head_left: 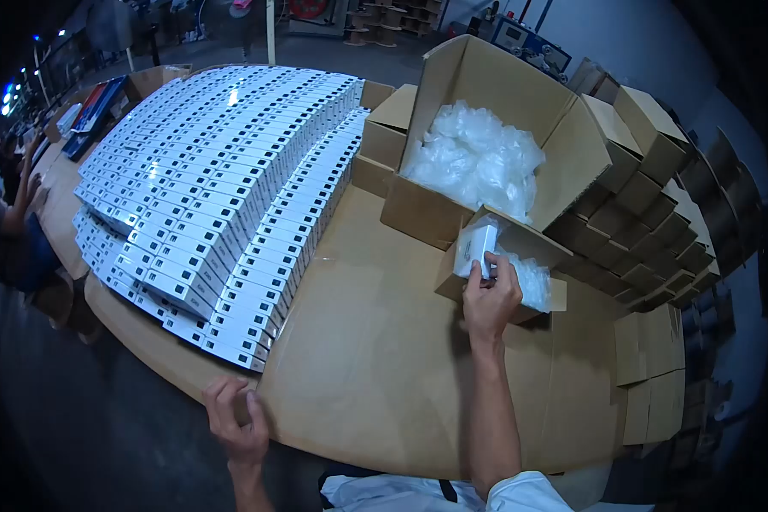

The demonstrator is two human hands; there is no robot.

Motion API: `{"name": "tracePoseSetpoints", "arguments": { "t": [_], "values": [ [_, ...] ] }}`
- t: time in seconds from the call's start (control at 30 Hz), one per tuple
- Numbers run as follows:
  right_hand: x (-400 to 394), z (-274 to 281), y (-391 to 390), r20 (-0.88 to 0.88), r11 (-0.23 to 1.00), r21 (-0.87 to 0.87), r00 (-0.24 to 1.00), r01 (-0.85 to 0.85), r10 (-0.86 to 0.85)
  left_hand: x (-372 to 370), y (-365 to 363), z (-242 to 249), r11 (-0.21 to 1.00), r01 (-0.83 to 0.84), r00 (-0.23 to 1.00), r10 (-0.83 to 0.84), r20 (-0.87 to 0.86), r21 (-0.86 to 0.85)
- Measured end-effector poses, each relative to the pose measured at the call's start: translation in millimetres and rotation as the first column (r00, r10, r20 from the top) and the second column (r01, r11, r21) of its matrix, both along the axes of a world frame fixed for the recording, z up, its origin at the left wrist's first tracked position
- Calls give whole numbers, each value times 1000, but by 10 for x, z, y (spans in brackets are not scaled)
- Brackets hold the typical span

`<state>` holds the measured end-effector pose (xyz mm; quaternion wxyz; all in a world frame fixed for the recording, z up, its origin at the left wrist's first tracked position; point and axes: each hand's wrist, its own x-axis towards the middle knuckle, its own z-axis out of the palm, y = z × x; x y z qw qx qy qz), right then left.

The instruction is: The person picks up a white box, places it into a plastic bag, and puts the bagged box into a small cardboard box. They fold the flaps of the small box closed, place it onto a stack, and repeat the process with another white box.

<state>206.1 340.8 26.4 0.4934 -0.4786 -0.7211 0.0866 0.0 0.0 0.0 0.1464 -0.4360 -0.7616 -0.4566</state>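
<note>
The right hand pinches a white box near one end at the mouth of a carton, seemingly light, stiff, slick, best gripped across its sides; the left hand, loosely open, holds nothing.

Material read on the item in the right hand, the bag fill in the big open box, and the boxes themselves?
Small white box in the right hand: probably coated card, smooth, crisp-edged; clear film around it unconfirmed.
Crumpled translucent bags: thin plastic film, glossy highlights and wrinkles.
Large open brown box: cardboard, matte, with folded flaps.
</note>
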Motion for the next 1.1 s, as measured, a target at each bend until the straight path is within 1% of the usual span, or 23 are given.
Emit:
{"name": "tracePoseSetpoints", "arguments": {
  "t": [0.07,0.1,0.17,0.27,0.3,0.33,0.37,0.43,0.5,0.57,0.6,0.7,0.73,0.83,0.87,0.93,1.0,1.03,1.07,1.1],
  "values": [
    [32,62,-3,62,999,20,998,-25,24,25,-33,38,999,-31,999,31,6,-9],
    [-68,145,26,105,999,-35,994,-23,26,-44,13,-55,999,-35,998,34,46,13],
    [-69,45,107,195,999,-23,980,-35,38,-88,7,-58,998,-47,997,45,58,30],
    [-125,-83,115,276,993,-117,961,25,8,-100,14,-49,998,-51,996,48,74,43],
    [-119,-146,114,334,996,-91,943,24,7,-100,2,-40,997,-58,995,54,80,43],
    [-110,-197,117,353,996,-83,936,28,3,-108,-2,-82,997,-76,994,73,80,35],
    [-101,-267,116,372,997,-80,928,24,7,-123,2,-106,996,-68,995,63,77,62],
    [-123,-281,53,505,987,-133,863,88,-9,-163,-4,-109,996,-91,995,90,31,28],
    [-168,-156,-162,553,969,-230,831,95,50,-241,-31,-40,997,-74,997,74,5,8],
    [-93,-268,-152,684,986,-129,729,105,12,-321,-22,-12,997,-76,996,74,-55,-35],
    [-183,-108,-244,720,948,-255,692,189,56,-351,-13,9,995,-82,996,79,-47,-63],
    [-94,-164,-205,722,963,-236,687,129,85,-412,5,-63,987,-48,997,39,-65,-153],
    [-77,-178,-198,736,962,-246,668,116,107,-425,-7,-92,985,-67,994,51,-100,-161],
    [-77,-201,-211,743,964,-241,661,114,107,-429,-73,-204,992,-76,987,61,-148,-102],
    [-83,-195,-232,749,959,-249,655,131,105,-410,-85,-222,990,-102,983,86,-160,-98],
    [-165,-160,-299,758,950,-264,645,167,97,-369,-116,-231,985,-129,979,108,-171,-116],
    [-150,-216,-297,737,957,-260,666,129,110,-323,-159,-221,975,-173,968,143,-204,-140],
    [-129,-227,-313,722,959,-257,683,116,111,-297,-209,-225,971,-172,972,139,-191,-166],
    [-78,-209,-357,668,972,-232,730,24,142,-277,-272,-241,968,-173,973,139,-185,-184],
    [-55,-231,-410,622,987,-148,770,-65,144,-264,-329,-253,965,-174,974,138,-182,-197]
  ]
}}
